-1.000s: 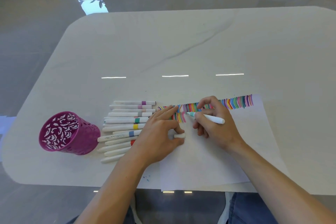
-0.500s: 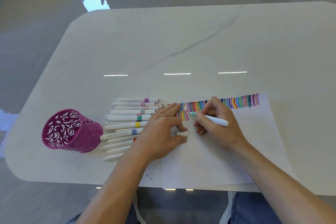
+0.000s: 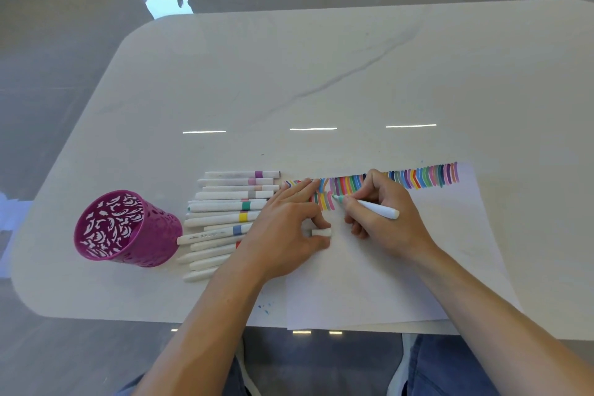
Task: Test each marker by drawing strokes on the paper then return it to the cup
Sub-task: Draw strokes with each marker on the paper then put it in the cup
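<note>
Marker, slim white plastic barrel with teal felt tip (image 3: pixel 369 206): held in the right hand (image 3: pixel 389 222), fingers pinched round the barrel close behind the tip, which touches the white sheet of paper (image 3: pixel 369 283) below a band of coloured strokes (image 3: pixel 424 177). Judged light, stiff and smooth enough to slip; best gripped near the tip for drawing, mid-barrel for carrying. Left hand (image 3: pixel 283 228) rests on the paper, thumb and finger pinching a small white cap (image 3: pixel 321 232). Other white markers with coloured bands (image 3: pixel 225 214) lie in a row on the pale marbled table (image 3: pixel 321 74), beside the magenta perforated cup (image 3: pixel 128 228). One barrel carries grey print, too small to read.
</note>
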`<state>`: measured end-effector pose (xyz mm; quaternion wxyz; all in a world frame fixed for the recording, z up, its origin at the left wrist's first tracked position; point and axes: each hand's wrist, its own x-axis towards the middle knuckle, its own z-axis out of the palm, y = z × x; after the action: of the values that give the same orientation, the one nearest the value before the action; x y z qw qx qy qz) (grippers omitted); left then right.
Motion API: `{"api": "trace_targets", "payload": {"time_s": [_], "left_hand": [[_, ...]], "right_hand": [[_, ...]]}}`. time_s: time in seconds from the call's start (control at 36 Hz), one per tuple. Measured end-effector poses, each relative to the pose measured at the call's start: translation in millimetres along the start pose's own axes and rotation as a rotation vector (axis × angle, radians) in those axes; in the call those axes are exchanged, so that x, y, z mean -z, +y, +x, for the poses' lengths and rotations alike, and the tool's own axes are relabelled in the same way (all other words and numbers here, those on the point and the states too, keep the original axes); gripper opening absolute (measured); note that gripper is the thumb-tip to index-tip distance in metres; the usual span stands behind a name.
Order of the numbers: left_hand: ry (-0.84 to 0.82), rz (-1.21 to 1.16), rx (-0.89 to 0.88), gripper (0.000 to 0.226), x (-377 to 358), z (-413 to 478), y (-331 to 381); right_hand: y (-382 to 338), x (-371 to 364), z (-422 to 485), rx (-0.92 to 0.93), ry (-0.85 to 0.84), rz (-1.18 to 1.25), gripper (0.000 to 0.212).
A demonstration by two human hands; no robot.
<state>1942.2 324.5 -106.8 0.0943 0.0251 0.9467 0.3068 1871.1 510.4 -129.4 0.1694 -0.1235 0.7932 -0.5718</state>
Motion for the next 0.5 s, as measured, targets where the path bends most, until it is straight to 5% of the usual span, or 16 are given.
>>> {"api": "trace_targets", "payload": {"time_s": [0.5], "left_hand": [[-0.013,0.014,0.001,0.015,-0.8,1.5,-2.3]], "right_hand": [[-0.1,-0.6,2.0,-0.025,0.043,-0.014,0.027]]}}
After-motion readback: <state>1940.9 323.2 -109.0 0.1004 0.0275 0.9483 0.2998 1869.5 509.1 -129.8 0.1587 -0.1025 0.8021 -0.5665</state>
